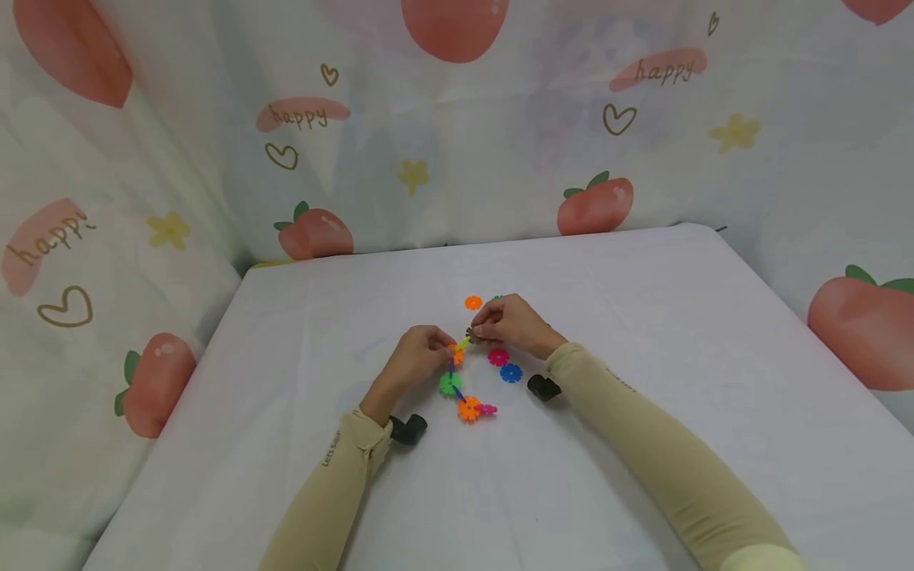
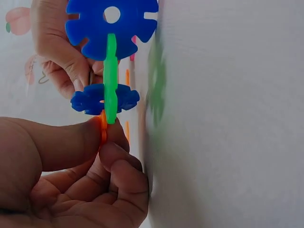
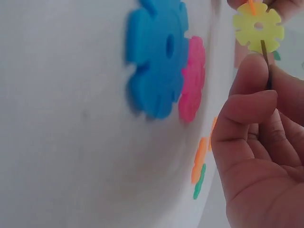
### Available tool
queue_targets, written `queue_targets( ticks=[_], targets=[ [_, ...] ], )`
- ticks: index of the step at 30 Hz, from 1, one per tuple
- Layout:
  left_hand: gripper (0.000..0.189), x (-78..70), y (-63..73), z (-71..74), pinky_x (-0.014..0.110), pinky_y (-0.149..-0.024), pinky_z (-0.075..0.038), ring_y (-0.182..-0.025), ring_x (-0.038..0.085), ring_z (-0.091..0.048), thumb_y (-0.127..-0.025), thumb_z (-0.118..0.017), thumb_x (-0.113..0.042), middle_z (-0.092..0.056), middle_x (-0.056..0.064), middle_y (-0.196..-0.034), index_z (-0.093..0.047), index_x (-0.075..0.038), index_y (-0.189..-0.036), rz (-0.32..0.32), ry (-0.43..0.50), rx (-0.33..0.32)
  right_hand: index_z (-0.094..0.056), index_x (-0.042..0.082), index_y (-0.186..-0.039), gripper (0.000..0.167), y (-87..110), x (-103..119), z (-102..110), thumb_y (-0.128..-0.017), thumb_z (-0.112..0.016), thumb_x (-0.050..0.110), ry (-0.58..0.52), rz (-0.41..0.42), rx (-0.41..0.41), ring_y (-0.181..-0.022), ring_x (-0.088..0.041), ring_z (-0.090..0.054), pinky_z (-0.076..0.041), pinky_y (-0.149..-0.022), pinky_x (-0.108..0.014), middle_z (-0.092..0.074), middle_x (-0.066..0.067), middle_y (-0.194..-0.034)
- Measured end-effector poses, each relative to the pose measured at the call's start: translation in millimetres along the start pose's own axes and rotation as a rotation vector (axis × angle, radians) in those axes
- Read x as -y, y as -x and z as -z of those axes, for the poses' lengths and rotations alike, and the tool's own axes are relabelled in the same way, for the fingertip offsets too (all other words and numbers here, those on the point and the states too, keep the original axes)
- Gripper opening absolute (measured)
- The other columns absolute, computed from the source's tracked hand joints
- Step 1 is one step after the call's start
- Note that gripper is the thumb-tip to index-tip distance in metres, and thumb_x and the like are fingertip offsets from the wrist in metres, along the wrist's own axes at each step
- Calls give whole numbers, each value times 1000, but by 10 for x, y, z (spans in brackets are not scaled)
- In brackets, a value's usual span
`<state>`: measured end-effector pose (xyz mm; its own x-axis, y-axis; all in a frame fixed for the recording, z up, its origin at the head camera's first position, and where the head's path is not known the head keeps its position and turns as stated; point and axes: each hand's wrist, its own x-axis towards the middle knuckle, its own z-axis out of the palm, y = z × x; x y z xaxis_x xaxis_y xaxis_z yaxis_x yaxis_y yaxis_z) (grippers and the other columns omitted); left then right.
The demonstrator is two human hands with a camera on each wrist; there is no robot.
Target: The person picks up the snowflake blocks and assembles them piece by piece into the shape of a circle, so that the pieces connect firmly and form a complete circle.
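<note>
A chain of slotted plastic snowflake discs hangs between both hands, low over the white table. My left hand pinches an orange disc between thumb and fingers. From it the chain runs toward me through a blue disc, a green disc, another blue disc, a second orange disc and a pink disc. A yellow disc joins the held orange one on its far side. My right hand pinches a dark brown disc, its edge at a slot of the yellow disc.
Loose on the table lie a pink disc and a blue disc near the right hand. Farther back are an orange disc and a partly hidden green disc. Printed cloth hangs behind.
</note>
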<state>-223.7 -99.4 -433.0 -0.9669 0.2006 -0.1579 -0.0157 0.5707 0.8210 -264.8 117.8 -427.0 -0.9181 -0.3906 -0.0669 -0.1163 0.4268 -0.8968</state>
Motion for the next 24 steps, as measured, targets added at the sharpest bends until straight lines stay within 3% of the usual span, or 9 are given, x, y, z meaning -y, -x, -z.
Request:
queue_targets(
  ticks=[16, 19, 24],
  targets=[
    [11, -13, -4, 5, 41, -91, -53, -93, 24, -63, -101, -68, -4, -74, 8, -98, -78, -1, -105, 63, 21, -37, -74, -6, -109, 10, 12, 73, -120, -102, -71, 0, 61, 21, -8, -81, -23, -70, -61, -77, -29, -73, -14, -99],
    [10, -8, -12, 5, 40, -92, -52, -94, 22, -64, -102, -71, -7, -74, 6, -98, -78, -2, -106, 65, 34, -24, -75, -6, -109, 10, 23, 68, -102, -102, -71, 0, 62, 19, -16, -80, -24, -71, -60, -77, -30, -74, -14, -98],
    [14, -8, 7, 64, 35, -82, -52, -89, 20, -64, -103, -72, -14, -76, 5, -96, -78, -2, -109, 63, 45, 30, -78, -1, -110, 11, 13, 70, -90, -101, -73, 3, 98, 40, -3, -79, -24, -69, -57, -73, -29, -75, -10, -96]
  ],
)
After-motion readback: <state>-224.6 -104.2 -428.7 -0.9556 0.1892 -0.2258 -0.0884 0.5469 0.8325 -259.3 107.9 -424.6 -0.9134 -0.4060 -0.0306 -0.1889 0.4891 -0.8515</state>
